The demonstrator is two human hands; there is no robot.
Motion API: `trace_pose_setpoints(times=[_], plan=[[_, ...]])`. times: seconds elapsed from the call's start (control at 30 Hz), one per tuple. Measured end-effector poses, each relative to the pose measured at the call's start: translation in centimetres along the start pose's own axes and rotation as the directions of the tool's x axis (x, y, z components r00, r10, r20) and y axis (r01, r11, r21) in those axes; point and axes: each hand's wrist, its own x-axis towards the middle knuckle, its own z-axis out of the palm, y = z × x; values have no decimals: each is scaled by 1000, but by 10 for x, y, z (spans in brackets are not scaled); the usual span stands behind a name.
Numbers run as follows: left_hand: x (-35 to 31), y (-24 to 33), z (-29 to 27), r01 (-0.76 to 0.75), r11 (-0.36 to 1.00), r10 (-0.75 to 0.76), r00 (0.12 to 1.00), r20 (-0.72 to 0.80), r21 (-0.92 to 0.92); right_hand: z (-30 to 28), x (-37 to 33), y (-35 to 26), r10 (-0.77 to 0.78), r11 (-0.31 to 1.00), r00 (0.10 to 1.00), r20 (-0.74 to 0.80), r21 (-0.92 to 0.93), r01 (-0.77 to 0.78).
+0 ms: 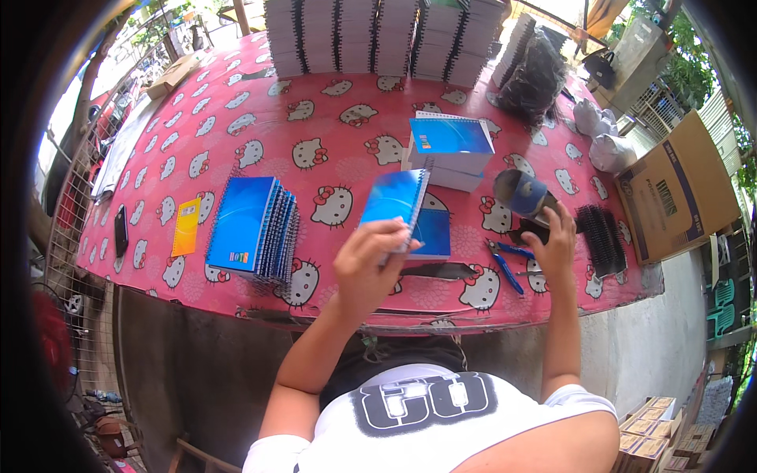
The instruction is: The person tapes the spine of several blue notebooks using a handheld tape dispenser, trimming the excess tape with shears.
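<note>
My left hand (371,256) is closed on a blue spiral notebook (394,195), held tilted above the table with its coil on the right. Beneath it lies another blue notebook (434,234), partly covered. My right hand (554,244) has its fingers apart, beside a dark rounded object with a blue-grey band (520,192) whose kind I cannot make out. A small black item near its thumb is partly hidden. Blue-handled pliers (507,264) rest left of that hand, and a bundle of black spiral coils (601,240) lies to its right.
A stack of blue spiral notebooks (251,229) stands left, by a yellow notebook (187,226) and a phone (121,230). Farther back is a pile of blue-covered pads (449,150). Tall book stacks (378,35) line the far edge. A cardboard box (678,189) sits right.
</note>
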Motion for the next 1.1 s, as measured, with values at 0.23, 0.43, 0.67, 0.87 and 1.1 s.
trace_pose_setpoints(times=[0.23, 0.43, 0.67, 0.87, 1.1], plan=[[-33, 3, 1, -42, 981, -22, 945, 326, 188, 5, -56, -52, -26, 997, 975, 219, 82, 8], [-29, -3, 6, 117, 990, -125, 987, 101, 76, -27, -34, -117, -143, 855, 969, 200, 518, 19], [-33, 7, 12, 278, 960, -279, 960, 11, 19, -28, -21, -159, -323, 821, 932, 165, 540, 189], [-38, 5, 19, 216, 976, -216, 976, -32, -5, -23, -23, -165, -285, 794, 934, 217, 599, 103], [-31, 3, 13, -68, 993, 63, 997, 54, 97, -9, -34, -140, -106, 104, 581, 807, 590, -801]])
